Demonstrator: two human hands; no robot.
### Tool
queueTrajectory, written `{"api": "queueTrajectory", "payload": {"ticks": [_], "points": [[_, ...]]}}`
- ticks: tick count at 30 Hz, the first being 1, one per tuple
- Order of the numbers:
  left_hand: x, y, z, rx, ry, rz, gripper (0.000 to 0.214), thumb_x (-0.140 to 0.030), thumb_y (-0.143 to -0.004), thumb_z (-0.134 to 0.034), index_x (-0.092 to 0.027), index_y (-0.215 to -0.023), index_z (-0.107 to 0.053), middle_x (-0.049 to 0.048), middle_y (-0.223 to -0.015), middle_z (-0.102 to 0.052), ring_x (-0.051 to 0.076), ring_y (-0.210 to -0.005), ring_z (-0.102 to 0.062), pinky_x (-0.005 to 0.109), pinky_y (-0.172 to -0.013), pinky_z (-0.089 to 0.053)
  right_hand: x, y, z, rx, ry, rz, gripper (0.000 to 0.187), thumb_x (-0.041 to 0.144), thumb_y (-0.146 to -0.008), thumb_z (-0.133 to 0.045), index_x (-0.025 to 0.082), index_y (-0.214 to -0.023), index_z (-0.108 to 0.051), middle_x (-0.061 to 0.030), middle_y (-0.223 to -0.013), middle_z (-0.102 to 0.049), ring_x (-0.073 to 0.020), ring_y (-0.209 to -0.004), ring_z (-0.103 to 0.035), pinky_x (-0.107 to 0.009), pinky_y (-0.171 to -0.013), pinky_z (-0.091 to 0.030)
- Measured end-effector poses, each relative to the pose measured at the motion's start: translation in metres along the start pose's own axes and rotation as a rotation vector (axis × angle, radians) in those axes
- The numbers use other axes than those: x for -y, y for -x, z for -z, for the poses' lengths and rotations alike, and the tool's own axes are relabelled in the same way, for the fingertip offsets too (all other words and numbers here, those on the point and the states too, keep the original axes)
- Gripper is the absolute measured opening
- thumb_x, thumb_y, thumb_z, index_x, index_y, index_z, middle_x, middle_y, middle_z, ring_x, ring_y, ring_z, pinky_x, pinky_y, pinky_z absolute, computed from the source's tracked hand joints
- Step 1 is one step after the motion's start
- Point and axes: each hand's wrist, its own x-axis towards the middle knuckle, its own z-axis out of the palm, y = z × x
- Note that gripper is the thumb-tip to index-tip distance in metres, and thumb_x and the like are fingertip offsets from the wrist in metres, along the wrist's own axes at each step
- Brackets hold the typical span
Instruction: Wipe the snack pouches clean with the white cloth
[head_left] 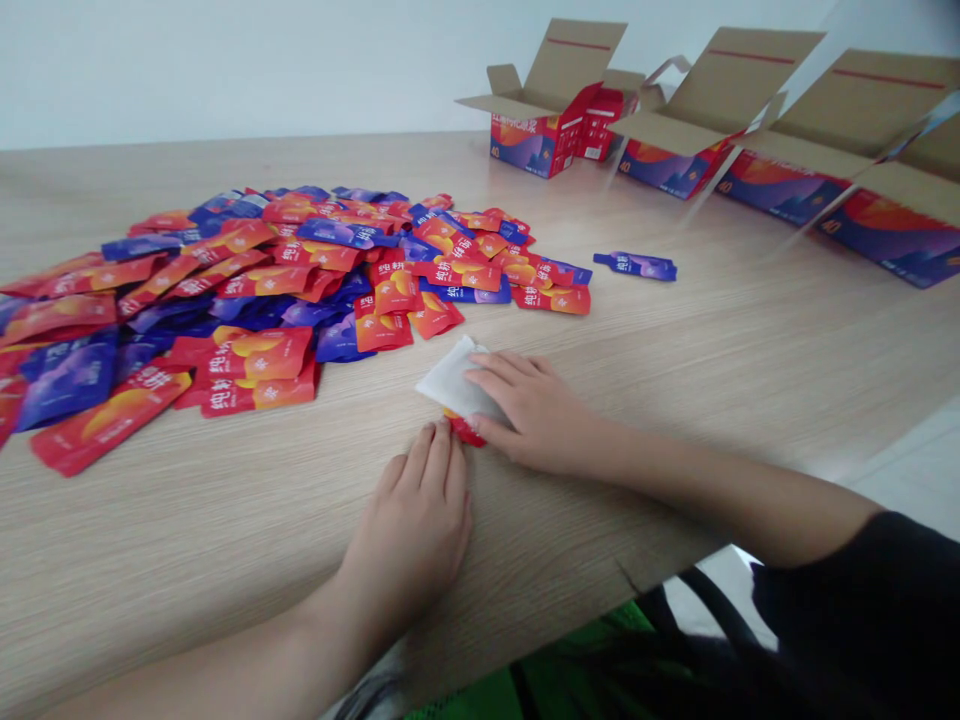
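Two hands [409, 520] [536, 410] meet at a white packet [450, 385] atop a red sachet [465, 432].

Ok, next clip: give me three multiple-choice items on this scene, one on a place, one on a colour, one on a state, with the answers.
1. What is the right hand resting on?
A) a white packet
B) a carton flap
C) a blue sachet

2. What colour is the lone sachet to the right of the pile?
A) white
B) red-orange
C) blue-purple

3. What state are the cartons on the table in?
A) flaps open
B) taped shut
C) crushed flat

Answers:
1: A, its fingers lie across the packet.
2: C, its wrapper shows blue-purple.
3: A, the flaps stand up, showing tan insides.
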Motion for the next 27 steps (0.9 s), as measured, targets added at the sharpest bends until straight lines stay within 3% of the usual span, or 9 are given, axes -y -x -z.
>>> {"api": "queueTrajectory", "payload": {"ticks": [3, 9, 13, 17, 24, 27], "points": [[0.001, -0.001, 0.0, 0.006, 0.012, -0.003, 0.048, -0.019, -0.09, -0.041, 0.006, -0.126, -0.059, 0.0295, -0.129, -0.061, 0.039, -0.116, -0.062, 0.046, -0.083, -0.058, -0.005, -0.002, 0.005, -0.024, 0.011, -0.095, 0.045, 0.04, -0.096, -0.044, 0.011, -0.127, -0.058, -0.016, -0.139, -0.054, -0.0311, -0.126, -0.046, -0.048, -0.104, -0.035], [0.002, -0.001, 0.001, -0.019, 0.026, -0.023, 0.04, -0.017, -0.087, -0.044, 0.002, -0.113, -0.067, 0.0266, -0.116, -0.068, 0.039, -0.111, -0.065, 0.044, -0.077, -0.059, 0.019, 0.002, -0.006, -0.008, 0.032, 0.067, 0.045, 0.039, -0.092, -0.049, 0.013, -0.129, -0.056, -0.0163, -0.136, -0.054, -0.0332, -0.122, -0.046, -0.051, -0.103, -0.034], [0.003, 0.0, 0.0, -0.028, 0.019, -0.026, 0.044, -0.018, -0.088, -0.044, 0.004, -0.12, -0.063, 0.0284, -0.123, -0.064, 0.038, -0.112, -0.064, 0.045, -0.08, -0.059, 0.002, 0.001, -0.001, 0.018, 0.05, -0.059, 0.06, 0.043, -0.091, -0.049, 0.012, -0.142, -0.046, -0.0173, -0.143, -0.048, -0.0336, -0.125, -0.044, -0.051, -0.104, -0.034], [0.002, 0.0, -0.001, -0.018, 0.017, -0.009, 0.045, -0.018, -0.089, -0.042, 0.002, -0.125, -0.061, 0.0283, -0.126, -0.063, 0.038, -0.114, -0.063, 0.045, -0.081, -0.058, -0.01, -0.001, 0.0, 0.038, 0.137, -0.183, 0.059, 0.04, -0.094, -0.043, 0.014, -0.147, -0.044, -0.0218, -0.147, -0.042, -0.0386, -0.128, -0.042, -0.055, -0.101, -0.035], [0.002, 0.0, 0.0, -0.037, 0.033, -0.023, 0.041, -0.017, -0.086, -0.044, 0.002, -0.116, -0.065, 0.0279, -0.117, -0.066, 0.039, -0.111, -0.064, 0.045, -0.078, -0.059, 0.017, 0.004, -0.009, 0.019, 0.083, 0.077, 0.054, 0.035, -0.093, -0.046, 0.019, -0.145, -0.046, -0.0161, -0.147, -0.043, -0.0348, -0.127, -0.041, -0.055, -0.106, -0.03], [0.002, 0.0, -0.001, -0.039, 0.045, -0.019, 0.045, -0.017, -0.087, -0.044, 0.003, -0.123, -0.062, 0.0279, -0.121, -0.065, 0.039, -0.112, -0.064, 0.046, -0.078, -0.059, 0.005, 0.002, -0.004, 0.046, 0.064, 0.024, 0.056, 0.04, -0.094, -0.047, 0.016, -0.145, -0.045, -0.0164, -0.149, -0.042, -0.0343, -0.132, -0.038, -0.053, -0.107, -0.031]]}}
